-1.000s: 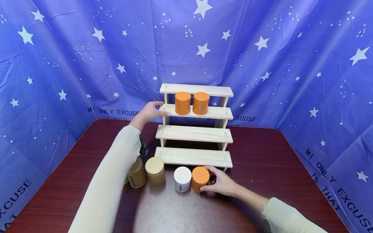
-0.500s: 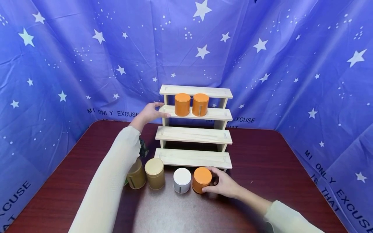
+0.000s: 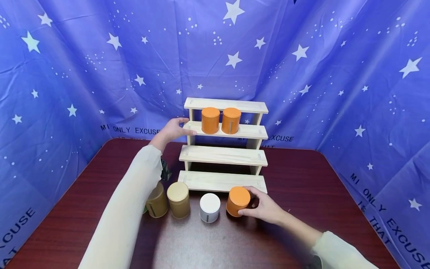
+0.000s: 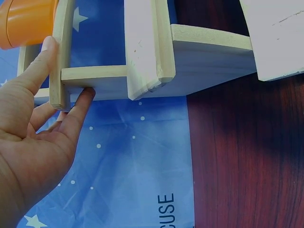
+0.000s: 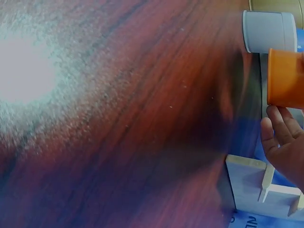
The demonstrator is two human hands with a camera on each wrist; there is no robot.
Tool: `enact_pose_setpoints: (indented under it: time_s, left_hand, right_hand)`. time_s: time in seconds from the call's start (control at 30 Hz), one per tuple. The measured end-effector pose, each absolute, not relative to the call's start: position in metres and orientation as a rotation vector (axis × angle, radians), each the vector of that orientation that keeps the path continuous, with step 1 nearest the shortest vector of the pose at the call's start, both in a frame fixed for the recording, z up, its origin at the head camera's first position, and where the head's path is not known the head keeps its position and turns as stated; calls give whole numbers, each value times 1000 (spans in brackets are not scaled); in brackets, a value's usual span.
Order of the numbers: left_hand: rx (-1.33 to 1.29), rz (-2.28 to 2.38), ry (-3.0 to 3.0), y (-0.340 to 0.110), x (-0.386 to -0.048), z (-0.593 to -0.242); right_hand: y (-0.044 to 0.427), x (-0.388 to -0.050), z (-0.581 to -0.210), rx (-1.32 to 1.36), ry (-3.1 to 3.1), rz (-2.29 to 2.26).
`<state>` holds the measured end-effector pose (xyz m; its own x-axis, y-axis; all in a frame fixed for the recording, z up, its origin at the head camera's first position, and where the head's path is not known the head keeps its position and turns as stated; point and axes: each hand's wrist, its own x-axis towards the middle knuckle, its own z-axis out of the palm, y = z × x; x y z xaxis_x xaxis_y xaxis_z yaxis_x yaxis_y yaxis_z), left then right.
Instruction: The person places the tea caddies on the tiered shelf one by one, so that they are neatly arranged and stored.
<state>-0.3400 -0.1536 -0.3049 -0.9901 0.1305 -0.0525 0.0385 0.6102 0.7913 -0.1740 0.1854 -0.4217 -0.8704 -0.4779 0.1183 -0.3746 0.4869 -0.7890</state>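
Note:
My left hand (image 3: 173, 129) grips the left end of the second-highest board of a stepped wooden rack (image 3: 248, 130); in the left wrist view the thumb lies on the board and the fingers (image 4: 84, 102) reach beneath it. My right hand (image 3: 265, 207) holds an orange canister (image 3: 238, 201) by its right side, in front of the rack's lowest board. The right wrist view shows the fingertips against this orange canister (image 5: 287, 78). A white canister (image 3: 209, 208) stands to its left. Two more orange canisters (image 3: 210, 120) (image 3: 231, 120) stand upright on the second-highest board.
Two gold canisters (image 3: 178, 200) (image 3: 157, 201) stand on the dark red table (image 3: 292, 175) left of the white one, the farther partly behind my left sleeve. A green object (image 3: 145, 210) peeks out beside them. Blue star-patterned cloth (image 3: 215, 48) hangs behind and at both sides.
My right hand has moved the orange canister to the right, away from the white canister, and lately slightly toward the rack. My left hand keeps its grip on the board.

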Motion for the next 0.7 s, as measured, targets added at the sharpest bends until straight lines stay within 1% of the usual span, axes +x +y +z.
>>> enact_pose_setpoints:
  time_s: [0.43, 0.6, 0.7]
  left_hand:
    - [133, 1314, 2729, -153, -340, -304]
    - [130, 1310, 2731, -153, -339, -303]
    - [132, 1300, 2730, -153, -339, -303]
  right_hand:
    - [190, -175, -414, -688, 2613, -1356]
    - [184, -163, -394, -675, 2629, -1330]
    - [185, -163, -394, -677, 2641, -1335]
